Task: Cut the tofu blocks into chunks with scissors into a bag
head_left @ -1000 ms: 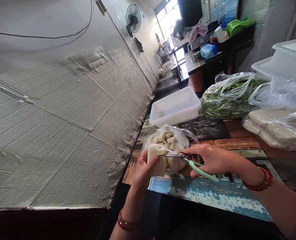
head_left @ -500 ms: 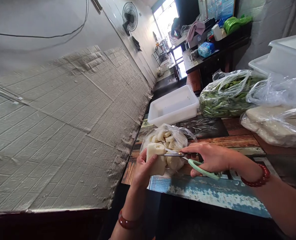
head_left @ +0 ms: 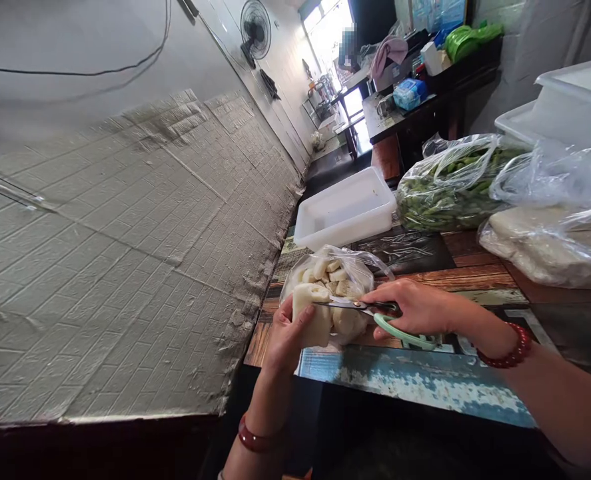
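Note:
My left hand is closed on a pale white, soft-looking block of food, thumb on its near face. It is held upright over the near side of a clear plastic bag. Several similar cut pieces lie in that bag. My right hand grips a pair of scissors with a mint-green handle loop and black on the other side. The blades point left and reach the upper part of the block; how deep they go into it I cannot tell.
A white plastic tub stands behind the bag. To the right are a bag of green pods, a bag of pale slabs and white containers. A textured brick-pattern wall runs along the table's left edge.
My right hand and the scissors have shifted slightly left and up, and the black handle part now shows. The block stays in my left hand. The whole view has moved a little.

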`<state>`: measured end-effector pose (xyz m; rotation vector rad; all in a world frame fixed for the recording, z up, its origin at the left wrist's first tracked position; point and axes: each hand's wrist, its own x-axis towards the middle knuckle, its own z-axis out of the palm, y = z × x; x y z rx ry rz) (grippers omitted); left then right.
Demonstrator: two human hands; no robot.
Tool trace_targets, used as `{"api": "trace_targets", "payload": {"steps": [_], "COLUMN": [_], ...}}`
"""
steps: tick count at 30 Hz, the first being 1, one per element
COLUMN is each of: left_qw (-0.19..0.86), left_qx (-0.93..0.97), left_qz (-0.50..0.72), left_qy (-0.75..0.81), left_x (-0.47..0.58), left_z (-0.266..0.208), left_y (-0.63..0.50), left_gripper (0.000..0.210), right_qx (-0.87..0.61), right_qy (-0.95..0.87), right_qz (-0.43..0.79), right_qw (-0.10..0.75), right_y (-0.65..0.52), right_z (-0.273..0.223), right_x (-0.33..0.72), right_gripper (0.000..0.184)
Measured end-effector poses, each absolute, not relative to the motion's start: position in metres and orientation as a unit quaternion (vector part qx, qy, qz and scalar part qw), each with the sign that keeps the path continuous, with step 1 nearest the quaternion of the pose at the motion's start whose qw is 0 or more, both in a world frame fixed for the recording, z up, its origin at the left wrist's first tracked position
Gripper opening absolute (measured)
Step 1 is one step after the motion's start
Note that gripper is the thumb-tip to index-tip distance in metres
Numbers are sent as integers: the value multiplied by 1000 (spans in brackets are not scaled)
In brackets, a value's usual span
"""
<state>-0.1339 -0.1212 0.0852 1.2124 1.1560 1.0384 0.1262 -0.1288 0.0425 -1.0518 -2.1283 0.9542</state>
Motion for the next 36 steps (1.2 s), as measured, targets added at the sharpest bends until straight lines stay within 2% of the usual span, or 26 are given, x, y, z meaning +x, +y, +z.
{"api": "trace_targets", "payload": {"steps": [6,14,20,24,28,36], "left_qw": [564,570,580,591,598,568], "left_qx": [507,502,500,497,492,516], "left_qz": [441,445,448,454,450,437], "left_qy": [480,475,462,444,444,469], "left_x": [-137,-136,-138,-143,-145,-138], "left_z": [84,86,90,90,87,87], "left_y": [-120,-123,-125,-125,-124,-125], "left_gripper": [47,46,52,57,52,45], "right_qx": [-360,-353,-369,-412,-422,-425], "right_qy": [-801,-796,-785,-774,-777,-777], "right_qz": [356,378,384,356,357,371], "right_qw": [320,317,317,323,301,279], "right_y": [-130,-131,-130,-131,-133,-133], "right_z": [45,48,42,38,39,42], "right_x": [125,125,122,119,121,125], "right_gripper": [37,34,42,54,65,73]}}
